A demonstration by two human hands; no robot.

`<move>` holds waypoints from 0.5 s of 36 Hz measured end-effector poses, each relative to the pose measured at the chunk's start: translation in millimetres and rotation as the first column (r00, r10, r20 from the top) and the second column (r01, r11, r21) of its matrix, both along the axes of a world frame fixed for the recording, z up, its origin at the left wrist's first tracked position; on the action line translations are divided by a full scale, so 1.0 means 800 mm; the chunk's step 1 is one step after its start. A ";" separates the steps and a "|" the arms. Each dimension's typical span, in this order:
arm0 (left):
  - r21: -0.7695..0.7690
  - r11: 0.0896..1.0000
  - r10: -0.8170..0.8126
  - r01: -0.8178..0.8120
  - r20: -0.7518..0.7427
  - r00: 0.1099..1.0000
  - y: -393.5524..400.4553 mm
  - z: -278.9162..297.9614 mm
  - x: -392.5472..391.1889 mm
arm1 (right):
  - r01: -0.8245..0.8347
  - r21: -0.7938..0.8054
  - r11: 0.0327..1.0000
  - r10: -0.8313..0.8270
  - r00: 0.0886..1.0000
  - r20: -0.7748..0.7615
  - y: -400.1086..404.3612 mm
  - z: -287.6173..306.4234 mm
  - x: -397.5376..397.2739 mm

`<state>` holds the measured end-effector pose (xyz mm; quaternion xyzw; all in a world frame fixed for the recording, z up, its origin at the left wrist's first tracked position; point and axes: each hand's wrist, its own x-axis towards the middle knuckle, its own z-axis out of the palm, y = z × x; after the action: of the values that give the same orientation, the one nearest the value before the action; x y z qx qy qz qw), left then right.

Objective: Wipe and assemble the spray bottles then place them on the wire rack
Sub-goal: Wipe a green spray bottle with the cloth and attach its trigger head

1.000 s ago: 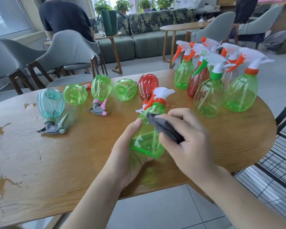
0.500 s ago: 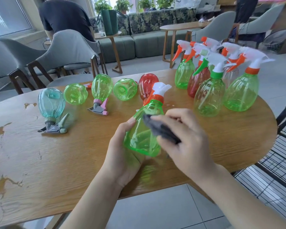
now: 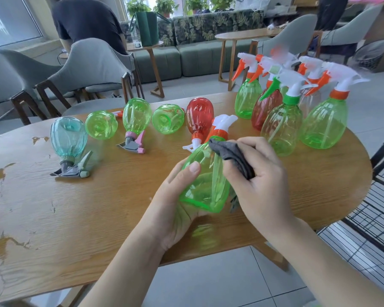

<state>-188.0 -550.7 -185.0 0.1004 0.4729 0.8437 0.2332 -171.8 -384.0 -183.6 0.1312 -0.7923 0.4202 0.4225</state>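
My left hand (image 3: 175, 202) grips a green spray bottle (image 3: 205, 180) from below, tilted away from me, its orange collar and white trigger head pointing toward the far side. My right hand (image 3: 259, 185) holds a dark grey cloth (image 3: 231, 156) against the bottle's upper right side. Several bottles lie on the wooden table (image 3: 75, 218) behind: a teal one (image 3: 68, 138), green ones (image 3: 101, 125) and a red one (image 3: 200, 118). Upright assembled bottles (image 3: 282, 127) stand clustered at the far right. The black wire rack (image 3: 372, 218) sits low at the right edge.
Grey chairs (image 3: 91, 69) stand behind the table, with a person in a dark shirt (image 3: 87, 21) seated beyond them. A green sofa (image 3: 186, 56) and side tables fill the background. Worn patches mark the table's left part. Tiled floor lies below the near edge.
The bottle in my left hand has turned and tilted slightly. My right hand has slid the cloth up the bottle toward its neck.
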 end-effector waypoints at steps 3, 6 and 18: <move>-0.015 0.999 0.032 -0.031 0.010 0.999 0.000 0.001 0.002 | -0.032 -0.002 0.999 0.032 0.999 0.009 -0.003 0.001 0.004; 0.017 0.997 0.078 -0.079 0.041 0.996 0.000 0.002 0.002 | -0.067 0.132 0.989 0.076 0.995 -0.063 -0.012 -0.002 0.014; 0.135 0.988 -0.100 0.073 0.210 0.972 -0.010 0.005 0.004 | -0.070 0.471 0.879 0.197 0.954 -0.225 -0.024 -0.024 0.017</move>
<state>-184.7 -558.3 -180.9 0.0430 0.3853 0.8670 0.3131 -158.0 -403.3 -202.6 0.3370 -0.7937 0.2284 0.4520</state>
